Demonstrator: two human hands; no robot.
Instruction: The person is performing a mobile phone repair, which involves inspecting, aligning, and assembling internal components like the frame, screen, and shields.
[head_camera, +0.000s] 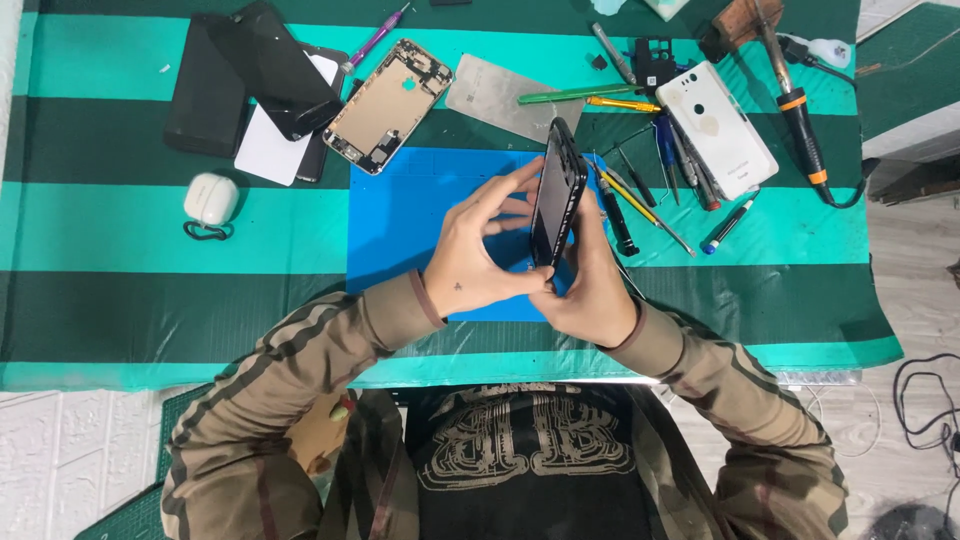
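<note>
— Hands first: what do they hold?
— Left hand (470, 262) and right hand (592, 290) both clasp a black phone (557, 192), stood on edge above a blue mat (410, 225); left fingertips pinch its near face, the right palm backs it.
— Around it?
— Just right, scattered hand tools (640, 205) and a white phone back (716, 128); to the left, a gold phone frame (388, 105) and a white earbud case (211, 198).

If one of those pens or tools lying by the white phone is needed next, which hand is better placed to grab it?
Probably the right hand. It is on the side of the black phone that faces the tools, close to them. The left hand would have to cross over the phone.
</note>
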